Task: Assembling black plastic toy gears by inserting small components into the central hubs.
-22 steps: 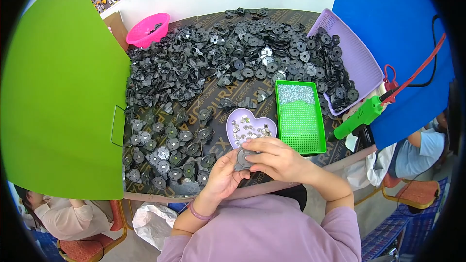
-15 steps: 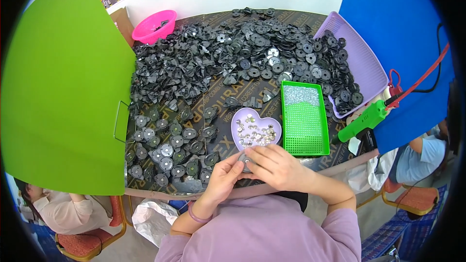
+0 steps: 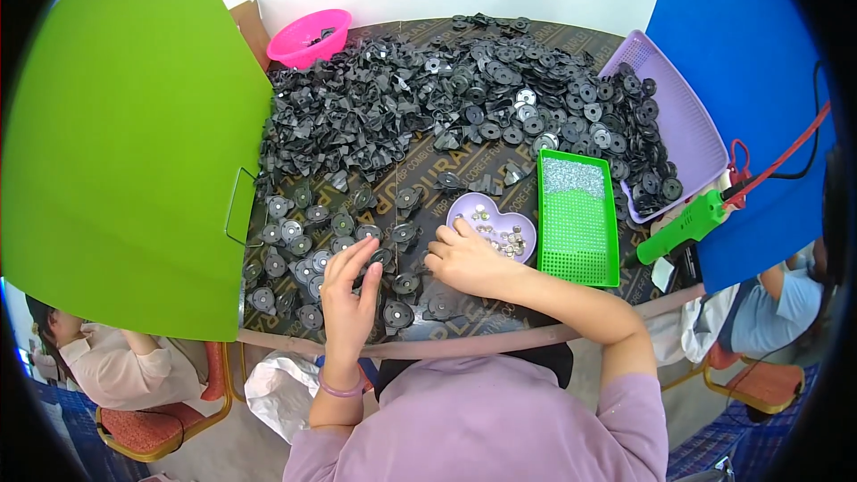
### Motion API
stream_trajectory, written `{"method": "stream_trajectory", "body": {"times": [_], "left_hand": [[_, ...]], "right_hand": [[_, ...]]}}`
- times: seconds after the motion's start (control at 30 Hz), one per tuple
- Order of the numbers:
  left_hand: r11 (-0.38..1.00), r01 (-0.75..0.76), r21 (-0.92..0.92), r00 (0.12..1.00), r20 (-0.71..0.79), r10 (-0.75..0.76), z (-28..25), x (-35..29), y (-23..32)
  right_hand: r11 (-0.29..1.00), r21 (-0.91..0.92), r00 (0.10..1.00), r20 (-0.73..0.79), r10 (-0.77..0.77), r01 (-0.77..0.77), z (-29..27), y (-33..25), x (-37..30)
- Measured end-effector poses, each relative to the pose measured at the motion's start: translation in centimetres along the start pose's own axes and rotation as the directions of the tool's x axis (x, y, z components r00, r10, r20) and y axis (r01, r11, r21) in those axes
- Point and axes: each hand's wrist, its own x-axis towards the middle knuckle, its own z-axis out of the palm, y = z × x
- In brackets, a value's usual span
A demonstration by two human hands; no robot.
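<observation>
My left hand (image 3: 350, 296) reaches over a group of assembled black parts (image 3: 342, 225) with round grey discs on top. Its thumb and fingers are apart, beside one dark part (image 3: 381, 257), and no hold on it shows. Over the left rim of a lilac heart-shaped dish (image 3: 528, 245), my right hand (image 3: 471, 263) has its fingers bent. What its fingertips pinch, if anything, is hidden. Small shiny metal pieces (image 3: 511, 241) lie in the dish. Below the right hand, a round dark part (image 3: 442, 305) lies near the table's front edge.
A green tray (image 3: 578, 282) holding small silvery pieces stands right of the dish. Behind spreads a heap of black plastic parts (image 3: 357, 112), between a pink basket (image 3: 308, 52) and a lilac basket (image 3: 692, 120). A green power screwdriver (image 3: 683, 228) lies at right. Green and blue panels flank the table.
My hands have separated from the round part they held together. The left has moved left over the assembled parts; the right has come to the heart-shaped dish. The view has shifted slightly.
</observation>
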Motion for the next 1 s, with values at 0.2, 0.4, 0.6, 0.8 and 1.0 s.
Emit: {"method": "stream_trajectory", "body": {"times": [0.2,0.4,0.6,0.8,1.0], "left_hand": [[0.999,-0.009,-0.048,1.000,0.017,0.010,0.8,-0.3,-0.7],[0.997,0.025,-0.071,0.999,0.033,-0.022,0.6,-0.4,-0.7],[0.993,0.006,-0.120,1.000,0.016,-0.004,0.9,-0.1,-0.5],[0.971,0.049,-0.235,0.998,0.036,-0.042,1.5,0.0,-1.7],[0.390,0.309,-0.867,0.951,0.291,-0.107,4.1,0.6,0.4]], "right_hand": [[0.997,0.029,0.985,0.162,0.064,-0.070,-0.1,1.2,0.8],[0.876,0.099,0.872,-0.095,0.480,-0.471,-0.2,11.3,3.8],[0.850,-0.095,0.854,-0.118,0.507,-0.518,4.7,17.9,4.0],[0.655,0.025,0.632,-0.236,0.738,-0.755,-0.1,17.1,2.8],[0.856,0.415,0.878,-0.220,0.424,-0.310,-5.7,2.1,1.6]]}}
